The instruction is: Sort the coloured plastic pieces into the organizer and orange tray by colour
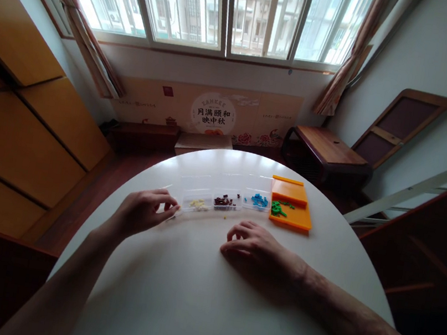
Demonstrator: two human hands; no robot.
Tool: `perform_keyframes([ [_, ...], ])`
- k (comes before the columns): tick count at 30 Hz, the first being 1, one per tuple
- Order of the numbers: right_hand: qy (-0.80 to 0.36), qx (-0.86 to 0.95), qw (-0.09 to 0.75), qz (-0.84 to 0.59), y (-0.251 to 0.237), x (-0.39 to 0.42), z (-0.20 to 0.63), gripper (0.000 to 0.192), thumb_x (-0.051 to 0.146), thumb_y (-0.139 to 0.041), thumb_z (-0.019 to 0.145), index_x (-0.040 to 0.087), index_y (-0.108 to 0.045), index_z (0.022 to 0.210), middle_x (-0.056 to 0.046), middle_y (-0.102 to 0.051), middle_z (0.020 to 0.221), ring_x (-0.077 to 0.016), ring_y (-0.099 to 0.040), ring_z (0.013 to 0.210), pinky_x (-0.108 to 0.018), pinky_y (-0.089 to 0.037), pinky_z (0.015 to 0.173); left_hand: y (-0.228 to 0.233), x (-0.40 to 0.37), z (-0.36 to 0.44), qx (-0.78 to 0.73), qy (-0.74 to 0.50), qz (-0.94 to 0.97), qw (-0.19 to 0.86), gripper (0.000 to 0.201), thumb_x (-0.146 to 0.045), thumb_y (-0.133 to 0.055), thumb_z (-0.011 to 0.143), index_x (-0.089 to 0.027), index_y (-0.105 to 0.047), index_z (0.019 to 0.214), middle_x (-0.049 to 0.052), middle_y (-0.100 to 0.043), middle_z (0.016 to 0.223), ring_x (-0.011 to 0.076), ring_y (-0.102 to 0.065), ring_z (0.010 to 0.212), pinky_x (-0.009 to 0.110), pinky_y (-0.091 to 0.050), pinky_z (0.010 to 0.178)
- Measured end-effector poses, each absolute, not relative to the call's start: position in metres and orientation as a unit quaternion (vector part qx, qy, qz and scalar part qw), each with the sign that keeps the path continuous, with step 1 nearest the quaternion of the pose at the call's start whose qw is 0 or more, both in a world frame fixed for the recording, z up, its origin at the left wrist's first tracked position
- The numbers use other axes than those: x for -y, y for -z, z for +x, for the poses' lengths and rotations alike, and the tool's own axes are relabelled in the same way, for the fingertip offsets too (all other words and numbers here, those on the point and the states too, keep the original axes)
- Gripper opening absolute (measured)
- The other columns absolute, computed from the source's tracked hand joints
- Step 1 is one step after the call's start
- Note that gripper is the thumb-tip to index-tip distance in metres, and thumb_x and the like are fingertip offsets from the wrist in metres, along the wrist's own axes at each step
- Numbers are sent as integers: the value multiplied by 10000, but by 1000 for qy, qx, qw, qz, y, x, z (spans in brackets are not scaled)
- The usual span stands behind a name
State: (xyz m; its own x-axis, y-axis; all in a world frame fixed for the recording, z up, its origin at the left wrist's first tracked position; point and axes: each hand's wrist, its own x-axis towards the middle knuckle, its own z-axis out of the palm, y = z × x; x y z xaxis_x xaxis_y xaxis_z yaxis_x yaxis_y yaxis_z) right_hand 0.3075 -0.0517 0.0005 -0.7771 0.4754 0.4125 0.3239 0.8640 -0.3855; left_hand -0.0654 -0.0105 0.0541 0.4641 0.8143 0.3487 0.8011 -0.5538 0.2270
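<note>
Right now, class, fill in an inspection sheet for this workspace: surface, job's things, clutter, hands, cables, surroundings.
Surface: round white table.
Job's things: clear tray holding yellow pieces, dark red pieces and blue pieces; orange tray with green pieces.
Clutter: one small yellow piece loose on the table.
Hands: left hand with fingers pinched at the clear tray's left end; right hand resting on the table, fingers curled.
Cables: nothing seen.
Surroundings: window, low wooden bench.

The small pieces (225, 201) in the clear trays (199, 189) are too tiny to identify.
</note>
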Motion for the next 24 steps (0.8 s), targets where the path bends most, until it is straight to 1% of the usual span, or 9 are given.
perform_keyframes([
  [4,-139,926,274,-218,3,49,306,204,296,-599,1144,244,-781,1218,-82,-779,1144,-200,-691,1009,-360,-563,923,-58,11,-71,-495,-182,850,15,317,-473,-639,992,-252,-822,856,-24,-768,833,95,-575,602,239,-385,609],
  [9,-142,922,282,-222,3,49,305,224,265,-557,1152,232,-771,1094,-78,-776,1110,-195,-689,995,-352,-570,895,-60,11,-73,-527,-165,834,-10,311,-468,-635,962,-257,-806,810,-18,-786,844,116,-605,617,258,-357,590],
  [13,-140,917,289,-237,3,49,306,206,255,-554,1150,223,-753,1109,-85,-766,1113,-202,-684,1005,-366,-574,930,-59,12,-73,-529,-155,834,-20,325,-459,-619,965,-258,-791,777,-6,-785,829,144,-634,643,272,-350,593],
  [16,-134,914,291,-248,5,48,307,209,232,-544,1146,220,-739,1074,-83,-756,1102,-208,-673,1016,-376,-563,960,-57,11,-75,-529,-148,835,-16,298,-450,-627,959,-269,-806,804,-5,-791,844,153,-660,668,272,-351,596],
  [20,-127,915,290,-250,11,45,308,197,237,-546,1145,218,-711,1038,-81,-751,1099,-214,-667,1015,-380,-557,966,-55,10,-78,-529,-139,837,-20,268,-443,-650,961,-276,-816,832,-11,-786,841,148,-657,650,274,-349,591],
  [24,-121,905,320,-251,13,44,307,144,276,-575,1145,212,-678,1067,-90,-758,1092,-220,-684,1004,-382,-568,958,-56,14,-61,-505,-185,842,-34,283,-441,-643,1012,-265,-825,886,-7,-783,872,126,-620,620,270,-352,586],
])
